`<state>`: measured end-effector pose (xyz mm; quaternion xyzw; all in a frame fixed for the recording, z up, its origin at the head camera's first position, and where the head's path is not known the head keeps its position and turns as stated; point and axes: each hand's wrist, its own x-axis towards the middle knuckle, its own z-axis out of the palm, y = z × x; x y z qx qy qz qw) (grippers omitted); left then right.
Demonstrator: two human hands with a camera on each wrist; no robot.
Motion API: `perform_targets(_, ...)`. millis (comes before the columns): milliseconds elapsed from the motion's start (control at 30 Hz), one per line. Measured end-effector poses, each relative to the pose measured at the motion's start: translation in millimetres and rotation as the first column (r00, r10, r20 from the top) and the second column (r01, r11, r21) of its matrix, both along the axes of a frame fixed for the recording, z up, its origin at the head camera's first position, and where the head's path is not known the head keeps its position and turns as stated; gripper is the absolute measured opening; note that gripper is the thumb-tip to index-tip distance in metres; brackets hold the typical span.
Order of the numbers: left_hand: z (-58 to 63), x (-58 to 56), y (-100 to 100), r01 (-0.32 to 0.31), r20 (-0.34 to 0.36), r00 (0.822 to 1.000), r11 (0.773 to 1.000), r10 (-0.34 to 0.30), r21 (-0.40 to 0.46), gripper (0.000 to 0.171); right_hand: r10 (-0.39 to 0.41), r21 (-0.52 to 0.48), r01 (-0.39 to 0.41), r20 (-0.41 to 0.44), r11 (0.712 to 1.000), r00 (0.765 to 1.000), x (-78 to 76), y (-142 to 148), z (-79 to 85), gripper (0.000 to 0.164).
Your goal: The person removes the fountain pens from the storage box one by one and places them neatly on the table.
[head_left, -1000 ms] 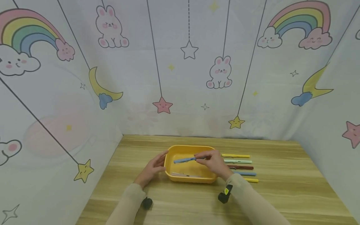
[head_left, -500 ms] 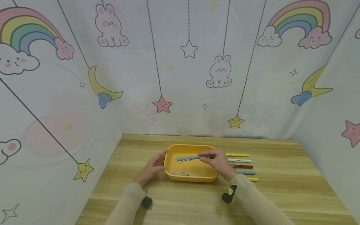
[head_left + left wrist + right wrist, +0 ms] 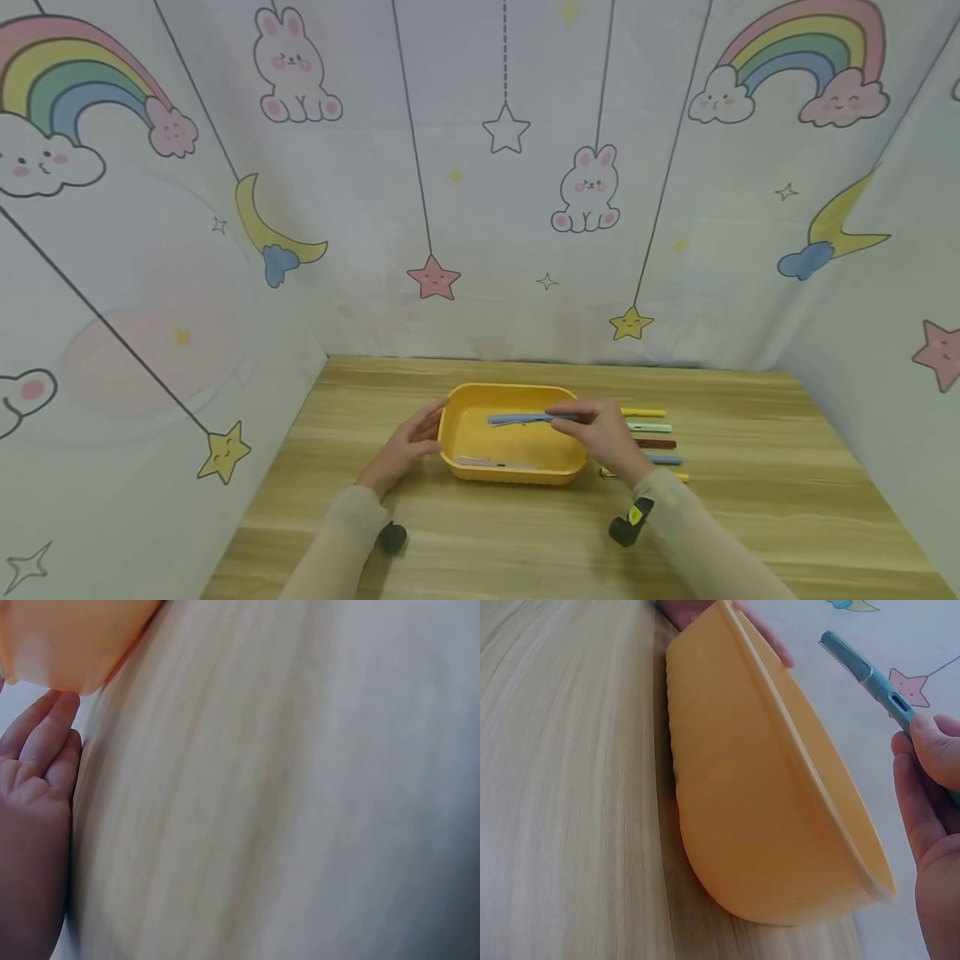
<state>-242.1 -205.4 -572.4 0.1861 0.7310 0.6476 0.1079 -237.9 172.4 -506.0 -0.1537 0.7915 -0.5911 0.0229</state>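
Blue pen (image 3: 517, 418), in right fingers (image 3: 916, 799) (jutting left)

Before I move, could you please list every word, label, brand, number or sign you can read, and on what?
None can be read on the blue pen, other pens, tray or wall.
Anything on the yellow patch of the right wrist camera is too small to read.
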Motion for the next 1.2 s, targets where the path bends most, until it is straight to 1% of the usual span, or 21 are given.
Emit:
perform_targets(100,-0.8,-0.8,0,0.003,-0.007,1.0,1.0,-0.003,0.001,0.076,-0.006,-0.008,0.006,0.002,1.0,1.0,2.9,7,0.7,0.021)
perform_targets(333,-2.1,-2.5,0,0.001,-0.003,1.0,1.0,-0.001,-0.005,0.076,-0.005,-0.07,0.002,-0.049,0.998,0.999,7.0,27,-5.2,0.021)
perform_targets(500,-2.9,-2.8,-1,-0.009,0.004,1.0,1.0,0.009,-0.017,0.076,-0.03,-0.082,0.025,-0.069,0.996,0.997,11.6,43,-9.3,0.022)
perform_targets(633,-2.6,-2.3,0,-0.008,-0.002,1.0,1.0,0.008,-0.019,0.076,-0.057,-0.098,0.051,-0.059,0.994,0.997,16.8,55,-8.9,0.026)
perform_targets(767,-2.3,-1.3,0,-0.005,-0.005,1.0,1.0,0.005,-0.019,0.075,-0.045,-0.157,0.042,-0.02,0.987,0.999,23.3,67,-7.9,0.03)
perform_targets(833,-2.0,-0.7,0,-0.002,-0.005,1.0,1.0,0.002,-0.015,0.074,-0.036,-0.158,0.033,-0.018,0.987,0.999,26.1,74,-8.9,0.03)
perform_targets(867,-1.8,-0.5,0,-0.002,-0.006,1.0,1.0,0.002,-0.014,0.074,-0.048,-0.151,0.044,-0.022,0.988,0.999,27.3,77,-9.6,0.029)
perform_targets(967,-1.5,-0.5,0,0.0,-0.01,1.0,1.0,0.0,-0.014,0.074,-0.103,-0.098,0.097,-0.063,0.99,0.993,30.3,87,-11.9,0.024)
perform_targets(1067,-1.7,-1.1,0,-0.003,-0.008,1.0,1.0,0.003,-0.018,0.074,-0.166,-0.066,0.16,-0.096,0.985,0.981,33.5,96,-14.2,0.02)
perform_targets(1200,-2.0,-1.5,0,-0.006,-0.007,1.0,1.0,0.006,-0.021,0.074,-0.171,-0.065,0.165,-0.094,0.984,0.981,39.5,105,-17.2,0.019)
